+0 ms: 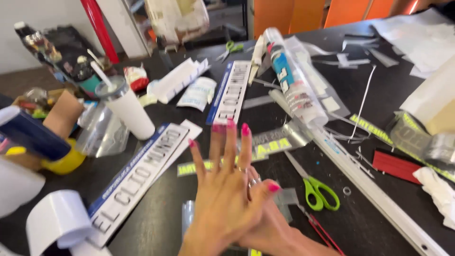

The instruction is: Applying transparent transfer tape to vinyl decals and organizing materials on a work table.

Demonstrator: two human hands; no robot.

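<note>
The left hand (222, 194) is lying nearest the camera, fingers stretched out flat and close together, pink nails pointing away, its palm pressing down over the right hand (272, 227). Of the right hand only the back, a ringed finger and a pink-nailed thumb are showing, so whether it is gripping anything cannot be told; both hands are blurring slightly. Neither hand is holding any object that is visible.

Just under the wrists a strip of clear film (188, 215) is lying on the dark table (156, 208). Just right of the hands, green-handled scissors (315, 187) are resting with blades pointing away. Beyond the fingertips a yellow-lettered sticker strip (272, 147) is lying flat. To the left, a long white plate with black lettering and a blue edge (137, 178) is running diagonally, and a second such plate (231, 92) is lying farther back. A white tumbler with a straw (128, 109) is standing upright behind the first plate. A sealant cartridge (294, 80) is lying on its side, and a long metal ruler (379, 199) is stretching toward the right corner.
</note>
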